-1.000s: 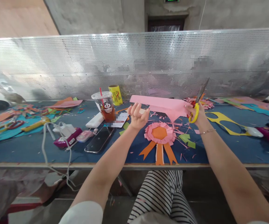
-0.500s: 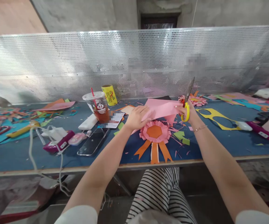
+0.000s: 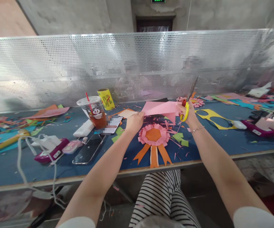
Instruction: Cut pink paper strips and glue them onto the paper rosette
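A sheet of pink paper is stretched between my hands, above the blue tabletop. My left hand is closed on its left edge. At the paper's right side, my right hand pinches the edge and also keeps hold of scissors, their yellow handle toward me and blades pointing up and away. Just below the paper lies a paper rosette with pink pleats, an orange centre and three orange tails. A second rosette sits behind my right hand, partly hidden.
A drink cup, a yellow roll and a phone stand or lie to the left. Beside them are a purple power strip and white cables. Yellow paper with round holes lies right. A perforated metal screen runs behind.
My left hand has gone from lying spread on the pink paper to gripping its left edge. The sheet is now lifted off the rosette's top. The view has shifted slightly.
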`<state>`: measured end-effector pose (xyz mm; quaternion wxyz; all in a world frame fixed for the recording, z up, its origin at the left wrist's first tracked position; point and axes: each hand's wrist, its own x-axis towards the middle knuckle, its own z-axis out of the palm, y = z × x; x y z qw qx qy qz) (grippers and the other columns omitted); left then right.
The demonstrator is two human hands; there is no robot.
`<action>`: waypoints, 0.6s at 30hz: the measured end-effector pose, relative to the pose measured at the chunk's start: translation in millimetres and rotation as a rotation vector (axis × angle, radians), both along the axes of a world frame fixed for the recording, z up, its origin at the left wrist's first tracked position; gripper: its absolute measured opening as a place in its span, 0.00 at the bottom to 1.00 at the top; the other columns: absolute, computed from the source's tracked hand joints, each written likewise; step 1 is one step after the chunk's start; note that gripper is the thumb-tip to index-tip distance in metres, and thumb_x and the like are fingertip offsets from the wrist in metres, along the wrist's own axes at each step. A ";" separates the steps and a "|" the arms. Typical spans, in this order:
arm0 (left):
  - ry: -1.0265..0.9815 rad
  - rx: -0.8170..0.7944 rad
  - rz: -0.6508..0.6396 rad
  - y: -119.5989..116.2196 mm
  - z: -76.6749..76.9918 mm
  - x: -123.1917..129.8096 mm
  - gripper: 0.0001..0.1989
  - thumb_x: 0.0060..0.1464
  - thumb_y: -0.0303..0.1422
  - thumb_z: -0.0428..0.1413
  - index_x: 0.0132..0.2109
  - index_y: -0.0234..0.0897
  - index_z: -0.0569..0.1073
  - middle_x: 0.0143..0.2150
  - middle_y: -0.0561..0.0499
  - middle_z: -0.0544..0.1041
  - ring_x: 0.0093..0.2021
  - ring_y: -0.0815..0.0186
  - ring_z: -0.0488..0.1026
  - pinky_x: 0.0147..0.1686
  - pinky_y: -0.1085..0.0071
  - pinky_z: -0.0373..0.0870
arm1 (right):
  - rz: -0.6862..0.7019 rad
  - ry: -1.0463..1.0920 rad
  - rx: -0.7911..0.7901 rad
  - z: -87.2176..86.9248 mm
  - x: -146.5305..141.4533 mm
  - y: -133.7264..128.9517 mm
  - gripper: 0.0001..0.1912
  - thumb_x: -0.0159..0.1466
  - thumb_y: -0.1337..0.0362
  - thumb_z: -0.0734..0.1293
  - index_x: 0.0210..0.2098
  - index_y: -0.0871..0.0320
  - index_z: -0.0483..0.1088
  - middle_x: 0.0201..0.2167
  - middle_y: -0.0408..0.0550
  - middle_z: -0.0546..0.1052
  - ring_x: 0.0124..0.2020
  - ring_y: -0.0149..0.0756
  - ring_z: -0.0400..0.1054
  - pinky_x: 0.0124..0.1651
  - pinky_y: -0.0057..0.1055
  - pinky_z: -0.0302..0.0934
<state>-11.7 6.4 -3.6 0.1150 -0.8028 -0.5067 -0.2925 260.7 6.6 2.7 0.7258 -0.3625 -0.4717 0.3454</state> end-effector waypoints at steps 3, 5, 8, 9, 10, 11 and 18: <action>-0.143 -0.006 0.044 4.2 1.7 -6.3 0.13 0.58 0.33 0.44 0.43 0.38 0.71 0.35 0.44 0.75 0.37 0.58 0.73 0.37 0.66 0.65 | -0.064 0.080 -0.023 -1.3 7.4 6.5 0.23 0.43 0.61 0.72 0.35 0.52 0.58 0.24 0.35 0.66 0.17 0.22 0.59 0.13 0.19 0.48; -0.344 0.008 0.026 8.7 2.6 -9.4 0.13 0.58 0.36 0.44 0.36 0.37 0.71 0.28 0.47 0.73 0.33 0.60 0.72 0.34 0.68 0.63 | -0.095 0.143 -0.071 -3.5 14.8 11.8 0.25 0.41 0.61 0.72 0.34 0.52 0.57 0.24 0.35 0.68 0.17 0.23 0.61 0.13 0.19 0.46; -0.870 -0.067 -0.035 17.4 3.0 -12.0 0.14 0.56 0.39 0.47 0.27 0.36 0.67 0.21 0.53 0.66 0.25 0.67 0.66 0.28 0.72 0.60 | -0.130 0.217 -0.177 -9.3 26.4 19.6 0.26 0.39 0.63 0.72 0.33 0.53 0.56 0.24 0.35 0.69 0.16 0.24 0.62 0.12 0.18 0.46; -1.063 -0.125 -0.052 20.2 3.1 -12.4 0.14 0.54 0.39 0.49 0.26 0.36 0.66 0.21 0.55 0.65 0.24 0.69 0.64 0.27 0.73 0.60 | -0.132 0.227 -0.207 -11.7 29.5 21.8 0.26 0.38 0.64 0.72 0.33 0.53 0.56 0.23 0.34 0.69 0.16 0.24 0.62 0.12 0.18 0.47; -1.240 -0.190 -0.062 22.5 3.2 -12.6 0.13 0.52 0.39 0.51 0.26 0.36 0.66 0.20 0.56 0.64 0.23 0.71 0.63 0.26 0.74 0.59 | -0.131 0.228 -0.231 -14.2 31.8 23.7 0.27 0.38 0.65 0.72 0.33 0.53 0.55 0.22 0.34 0.69 0.16 0.24 0.62 0.12 0.18 0.48; -1.391 -0.255 -0.068 24.5 3.4 -12.6 0.12 0.50 0.39 0.53 0.26 0.36 0.66 0.21 0.56 0.65 0.22 0.72 0.63 0.25 0.75 0.60 | -0.133 0.221 -0.249 -16.6 33.3 25.2 0.27 0.38 0.65 0.72 0.33 0.53 0.55 0.22 0.33 0.69 0.15 0.24 0.62 0.12 0.18 0.48; -1.686 -0.496 -0.103 32.2 -3.8 -10.7 0.03 0.48 0.31 0.54 0.31 0.35 0.69 0.26 0.52 0.73 0.26 0.69 0.71 0.31 0.71 0.68 | 0.034 0.055 -0.322 -25.5 23.6 23.7 0.27 0.38 0.62 0.75 0.33 0.53 0.58 0.23 0.36 0.73 0.17 0.26 0.66 0.12 0.17 0.49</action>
